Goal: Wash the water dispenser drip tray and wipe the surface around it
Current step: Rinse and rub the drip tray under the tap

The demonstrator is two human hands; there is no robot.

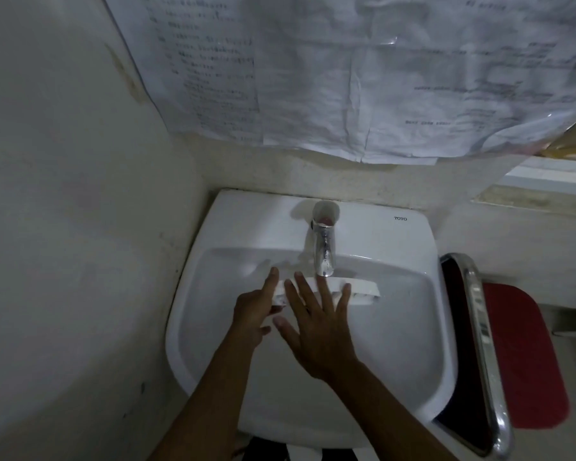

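Under the tap point(325, 257), over the sink point(423, 327), I hold the tray point(363, 289): left hand point(251, 316) pinches its left end, right hand point(316, 327) lies flat and spread on top, grasping nothing. It looks light, stiff and slippery when wet; I'd grip both ends.

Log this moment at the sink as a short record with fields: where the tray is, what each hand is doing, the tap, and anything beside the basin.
setting: white wall-hung sink, papers taped on the wall above
drip tray: white drip tray over the basin, under the tap spout
left hand: left hand grips the tray's left end
right hand: right hand flat, fingers spread on the tray, not gripping
tap: chrome tap; running water cannot be told
beside basin: red-seated chair with chrome frame, to the right
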